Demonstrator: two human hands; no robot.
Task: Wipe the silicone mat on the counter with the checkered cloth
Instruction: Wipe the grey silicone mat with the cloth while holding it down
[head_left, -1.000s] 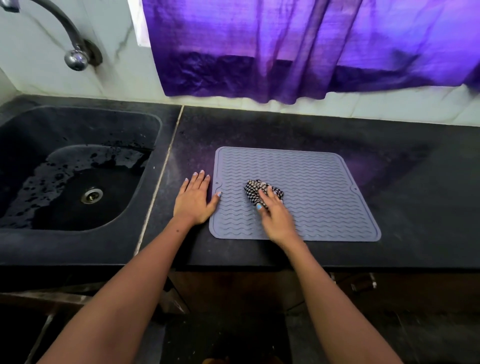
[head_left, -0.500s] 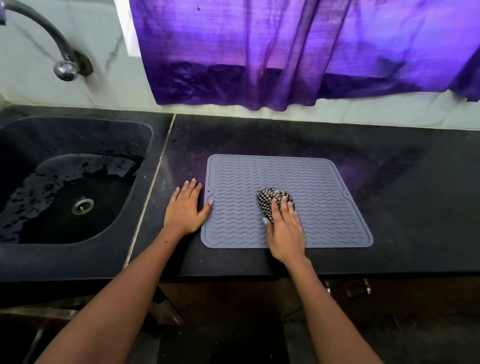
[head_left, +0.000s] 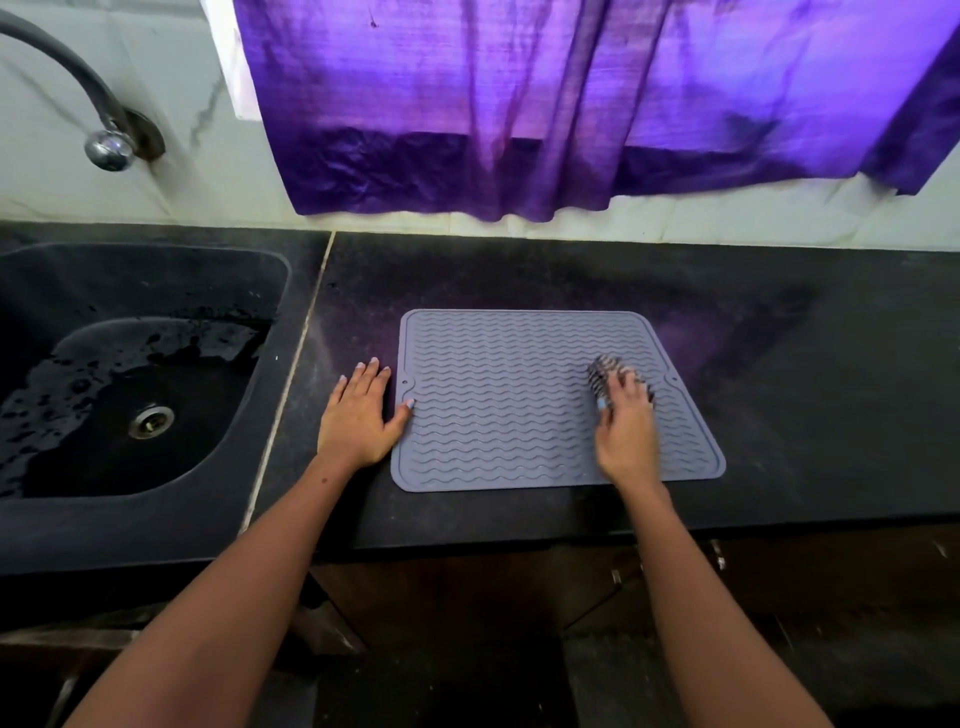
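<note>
**Wiping a grey mat beside a dark sink**

We are looking down from head height along two bare forearms that are reaching forward over the front edge of a black counter (head_left: 779, 415). Below that edge, dark cabinet fronts are showing, too dim for us to make out details.

Our left hand (head_left: 358, 415) is lying flat on the counter just beside the left edge of the silicone mat (head_left: 498, 405), fingers straight and spread, with the thumb resting on the mat's left rim. Our right hand (head_left: 626, 431) is resting on the right part of the mat, and its fingers are curling over a bunched checkered cloth (head_left: 605, 374), pressing it down against the mat. The hand and cloth are looking slightly blurred.

The mat is a grey rounded rectangle with wavy raised ridges, lying flat on the counter in the middle of the view, with its near edge close to the counter's front.

To the left, past a pale seam in the counter, a dark sink (head_left: 156, 270) is sitting sunk into the surface. Water drops and a wet patch are glistening in its basin around a metal drain (head_left: 150, 421).

Further back, a pale marbled wall is rising behind the counter. A curved metal tap (head_left: 104, 140) is coming out of the wall above the sink. A purple curtain (head_left: 571, 104) is hanging above the mat, its lower hem ending just above the counter's back edge.
</note>
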